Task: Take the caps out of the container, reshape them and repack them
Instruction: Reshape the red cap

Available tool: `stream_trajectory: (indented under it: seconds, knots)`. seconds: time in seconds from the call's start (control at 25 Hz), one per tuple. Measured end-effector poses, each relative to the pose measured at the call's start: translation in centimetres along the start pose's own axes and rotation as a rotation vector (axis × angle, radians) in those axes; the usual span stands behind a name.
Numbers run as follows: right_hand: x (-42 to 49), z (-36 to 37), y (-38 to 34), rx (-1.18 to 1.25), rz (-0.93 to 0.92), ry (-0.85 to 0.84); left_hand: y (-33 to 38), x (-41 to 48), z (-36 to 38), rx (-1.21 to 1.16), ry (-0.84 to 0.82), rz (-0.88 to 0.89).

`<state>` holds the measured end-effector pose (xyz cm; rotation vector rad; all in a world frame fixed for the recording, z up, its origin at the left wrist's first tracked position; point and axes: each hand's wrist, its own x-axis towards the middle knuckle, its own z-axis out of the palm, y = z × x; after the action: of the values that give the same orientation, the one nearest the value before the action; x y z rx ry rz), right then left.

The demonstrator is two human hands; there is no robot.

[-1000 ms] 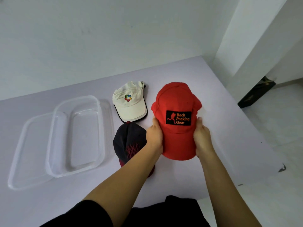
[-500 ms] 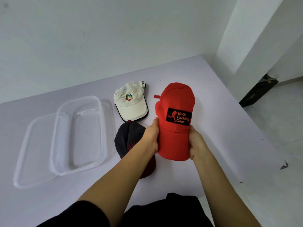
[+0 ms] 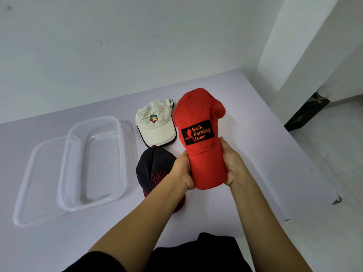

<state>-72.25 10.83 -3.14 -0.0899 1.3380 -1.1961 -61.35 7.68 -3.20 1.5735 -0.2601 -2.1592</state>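
Note:
A red cap [image 3: 198, 114] with a black "Back Packing Gear" patch is held above the table, its brim squeezed into a narrow curve. My left hand [image 3: 183, 169] grips the brim's left side and my right hand [image 3: 232, 163] grips its right side. A white cap [image 3: 155, 122] with a small coloured logo lies flat on the table beyond my left hand. A dark cap [image 3: 155, 167] with red stitching lies nearer, partly hidden under my left wrist. The clear plastic container [image 3: 92, 163] stands empty at the left.
The container's clear lid [image 3: 37, 183] lies under its left side. The pale table [image 3: 245, 193] ends at a right edge, with a tiled floor [image 3: 337, 154] beyond. A white wall stands close behind the table.
My hands have pressed the red cap's brim narrower and tilted the cap, so its crown now leans to the right. The other caps and the container have not moved.

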Motion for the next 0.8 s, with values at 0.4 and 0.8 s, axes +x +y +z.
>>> stream_trajectory:
  seconds: [0.4, 0.8]
  knots:
    - [-2.3, -1.6, -0.6, -0.273, -0.330, 0.190, 4.0, -0.6, -2.9, 0.463, 0.180, 0.939]
    - [-2.8, -2.0, -0.4, -0.200, -0.381, 0.130, 7.8, -3.8, -2.3, 0.713, -0.248, 0.794]
